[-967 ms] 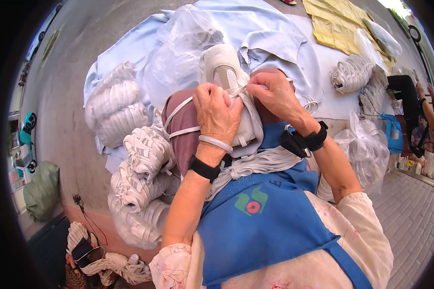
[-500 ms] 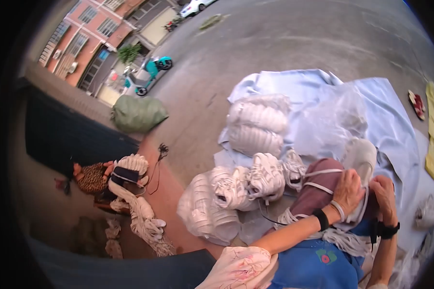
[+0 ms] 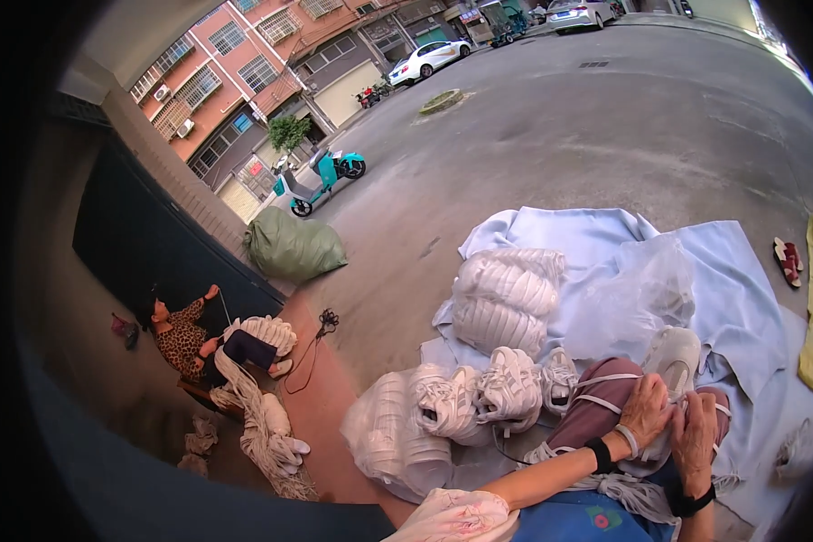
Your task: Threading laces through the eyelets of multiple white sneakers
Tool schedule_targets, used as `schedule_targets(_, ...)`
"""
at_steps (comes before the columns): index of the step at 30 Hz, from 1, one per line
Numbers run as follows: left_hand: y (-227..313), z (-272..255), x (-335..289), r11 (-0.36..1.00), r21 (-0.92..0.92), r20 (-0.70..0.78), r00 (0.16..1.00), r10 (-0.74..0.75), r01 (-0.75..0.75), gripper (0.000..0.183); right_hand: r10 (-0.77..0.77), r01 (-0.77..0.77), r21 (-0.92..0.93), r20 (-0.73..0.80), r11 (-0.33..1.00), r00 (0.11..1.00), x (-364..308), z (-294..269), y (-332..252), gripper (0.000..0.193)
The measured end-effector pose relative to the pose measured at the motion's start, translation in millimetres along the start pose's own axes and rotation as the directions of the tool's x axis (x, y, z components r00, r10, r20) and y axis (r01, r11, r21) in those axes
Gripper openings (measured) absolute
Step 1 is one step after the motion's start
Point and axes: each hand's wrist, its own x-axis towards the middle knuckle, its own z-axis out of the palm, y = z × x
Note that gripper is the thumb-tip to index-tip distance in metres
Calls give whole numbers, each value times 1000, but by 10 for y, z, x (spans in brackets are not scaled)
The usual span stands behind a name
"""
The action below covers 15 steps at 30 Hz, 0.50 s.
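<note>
A white sneaker (image 3: 673,358) lies on my lap, toe pointing away from me. My left hand (image 3: 646,412) is closed over its left side near the lacing. Close beside it on the right, my right hand (image 3: 695,432) has its fingers pinched together; what they hold is too small to make out. White laces (image 3: 596,400) cross my mauve trouser leg (image 3: 576,422), and a loose bundle of white laces (image 3: 625,492) lies over my blue apron (image 3: 565,518). Several white sneakers (image 3: 509,387) stand in a row to the left of my knees.
Clear-wrapped stacks of white shoes (image 3: 506,303) sit on a pale blue cloth (image 3: 732,289), with another wrapped stack (image 3: 393,425) nearer. At left a seated person (image 3: 182,334) handles laces. Farther off are a green sack (image 3: 294,246) and a teal scooter (image 3: 321,181).
The view has tilted up, so everything sits lower in the picture. My right hand has come in closer to my left at the sneaker. The seated person has an arm raised.
</note>
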Motion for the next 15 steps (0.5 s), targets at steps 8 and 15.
schedule_targets(8, -26, -53, -25, 999, -26, -4, 1000, -19, 19, 24, -52, 71, -124, 148, 990, 988, -126, 28, -166, 48)
schedule_targets(15, -72, -9, -181, 995, -98, -44, 999, 9, -14, 16, -61, 77, -104, 148, 992, 987, -94, 141, 114, 38)
